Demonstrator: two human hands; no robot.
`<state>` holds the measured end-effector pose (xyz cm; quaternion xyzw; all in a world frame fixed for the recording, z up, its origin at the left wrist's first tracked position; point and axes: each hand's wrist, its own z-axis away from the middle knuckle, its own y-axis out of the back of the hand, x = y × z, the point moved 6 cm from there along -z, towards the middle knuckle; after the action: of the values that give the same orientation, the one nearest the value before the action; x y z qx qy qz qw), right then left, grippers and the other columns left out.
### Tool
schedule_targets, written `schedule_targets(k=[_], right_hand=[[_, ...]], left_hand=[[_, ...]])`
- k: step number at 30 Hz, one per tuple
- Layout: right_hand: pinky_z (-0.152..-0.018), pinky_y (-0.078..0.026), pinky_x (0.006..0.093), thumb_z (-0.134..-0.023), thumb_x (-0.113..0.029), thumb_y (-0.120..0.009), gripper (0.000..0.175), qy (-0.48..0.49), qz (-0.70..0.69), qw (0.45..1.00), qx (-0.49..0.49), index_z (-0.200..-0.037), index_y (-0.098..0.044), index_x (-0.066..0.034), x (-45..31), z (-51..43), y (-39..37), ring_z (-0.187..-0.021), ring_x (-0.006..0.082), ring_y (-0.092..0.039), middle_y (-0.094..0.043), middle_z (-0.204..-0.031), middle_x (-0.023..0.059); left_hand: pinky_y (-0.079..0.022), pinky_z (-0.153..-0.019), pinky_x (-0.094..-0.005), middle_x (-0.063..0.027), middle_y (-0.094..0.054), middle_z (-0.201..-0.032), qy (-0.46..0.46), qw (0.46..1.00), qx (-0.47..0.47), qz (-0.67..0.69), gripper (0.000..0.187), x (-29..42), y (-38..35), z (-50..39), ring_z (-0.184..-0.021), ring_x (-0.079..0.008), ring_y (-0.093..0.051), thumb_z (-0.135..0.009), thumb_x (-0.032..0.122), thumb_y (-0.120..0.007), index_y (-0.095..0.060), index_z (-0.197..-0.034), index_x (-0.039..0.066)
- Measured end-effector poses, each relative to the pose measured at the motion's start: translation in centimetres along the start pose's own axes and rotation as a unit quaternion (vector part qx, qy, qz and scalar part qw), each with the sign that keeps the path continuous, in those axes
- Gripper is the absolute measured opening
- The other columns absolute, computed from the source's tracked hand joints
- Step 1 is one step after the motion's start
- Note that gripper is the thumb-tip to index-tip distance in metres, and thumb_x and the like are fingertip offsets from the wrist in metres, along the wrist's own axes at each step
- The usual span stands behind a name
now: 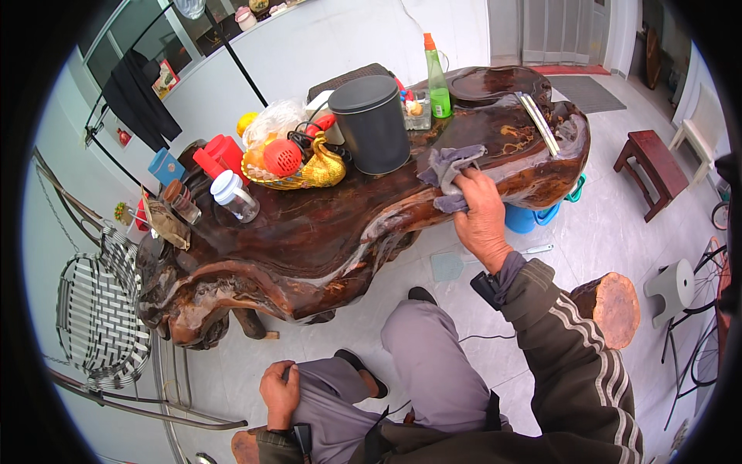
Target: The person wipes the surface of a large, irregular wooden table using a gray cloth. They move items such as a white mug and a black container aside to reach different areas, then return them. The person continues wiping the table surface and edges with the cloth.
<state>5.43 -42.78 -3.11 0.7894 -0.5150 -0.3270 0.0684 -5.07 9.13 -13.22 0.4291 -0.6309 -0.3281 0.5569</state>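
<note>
My right hand (482,214) grips a grey-purple cloth (446,174) against the front edge of a polished, dark wooden slab table (313,232). Just behind the cloth stands a dark grey lidded bin (374,127). Further back is a green spray-type bottle with an orange cap (439,87), beside a clear tray (418,119) of small items. My left hand (280,390) rests on my left thigh with its fingers curled; whether it holds anything is hidden.
On the table's left are a golden swan-shaped dish (322,165), a white-lidded jar (235,194), red containers (223,152) and a brown paper bag (166,223). Wrapped sticks (539,124) lie at right. A blue bucket (520,219), fly swatter (447,267) and log stool (615,310) are below.
</note>
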Motion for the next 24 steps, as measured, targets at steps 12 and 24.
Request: schedule_targets(k=[12, 24], right_hand=[[-0.111, -0.048, 0.0472, -0.072, 0.009, -0.067, 0.055, 0.102, -0.167, 0.966, -0.167, -0.126, -0.068, -0.0015, -9.0, 4.4, -4.3, -0.131, 0.0443, -0.056, -0.062, -0.135, 0.0221], [-0.117, -0.042, 0.0465, -0.079, 0.009, -0.065, 0.052, 0.037, -0.104, 0.989, -0.098, -0.130, -0.066, -0.0022, -10.3, 3.4, -7.2, -0.134, 0.0445, -0.055, -0.063, -0.139, 0.0223]], left_hand=[[-0.055, -0.089, -0.0445, -0.0126, -0.077, -0.100, 0.002, 1.000, 0.004, 0.009, 0.019, 0.6, 0.4, 0.1, -0.099, -0.0352, -0.071, -0.094, 0.026, -0.073, -0.079, -0.099, 0.009], [-0.055, -0.089, -0.0440, -0.0110, -0.077, -0.101, 0.006, 0.999, 0.004, 0.049, 0.023, -0.6, 1.4, 0.5, -0.098, -0.0341, -0.071, -0.094, 0.029, -0.071, -0.079, -0.102, 0.008]])
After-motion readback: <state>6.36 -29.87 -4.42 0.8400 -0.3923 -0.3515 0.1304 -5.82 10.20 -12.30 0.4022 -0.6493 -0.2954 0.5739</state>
